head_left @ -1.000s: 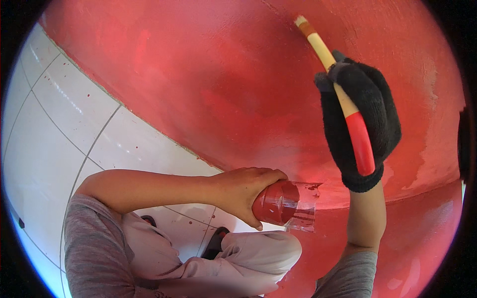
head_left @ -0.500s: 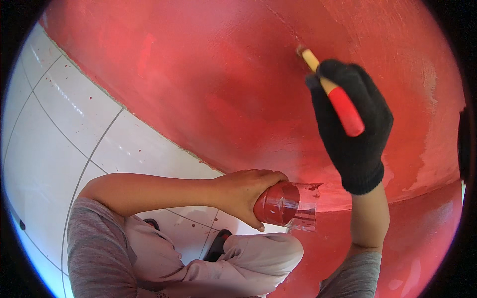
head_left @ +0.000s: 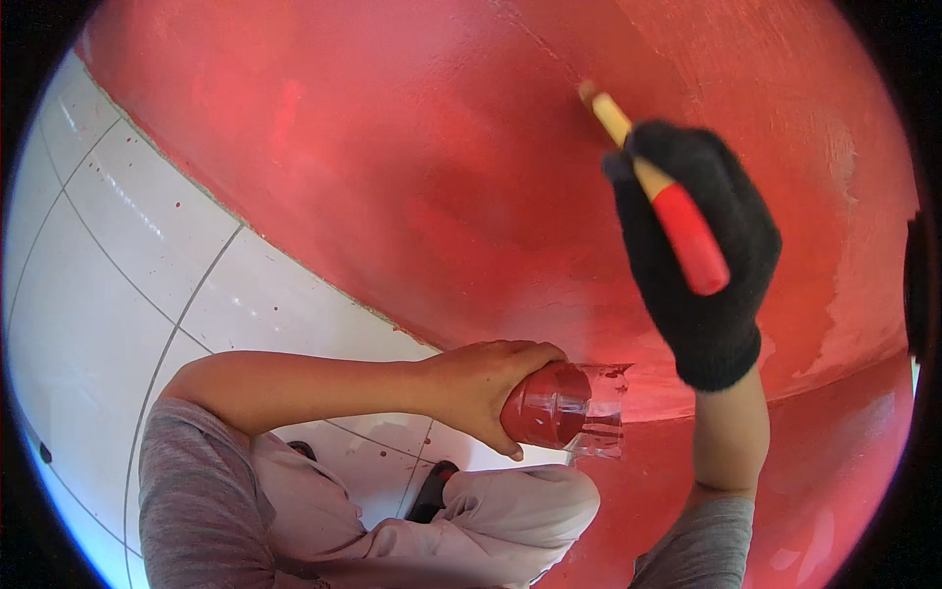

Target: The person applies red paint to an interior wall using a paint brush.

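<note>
My right hand [head_left: 708,236], in a black knit glove, grips a paintbrush [head_left: 690,239] with a wooden handle whose end is red. The brush's tip touches or nearly touches a large red-painted wall [head_left: 422,196], beside a thin dark line running up it; I cannot tell whether it makes contact. Bare and wrapped round its base, my left hand [head_left: 496,388] holds a cut clear plastic bottle [head_left: 554,404] partly filled with red paint. The bottle lies tilted, its cut rim toward the right.
White floor tiles [head_left: 108,265] with red paint spots spread along the left, meeting the painted wall at a slanting edge. My bent knee [head_left: 549,501] is just below the bottle. Another red surface [head_left: 834,461] joins the wall at the lower right.
The brush and my right hand have shifted slightly, with the tip a little up and left along the wall. My left hand and the bottle stay almost where they were.
</note>
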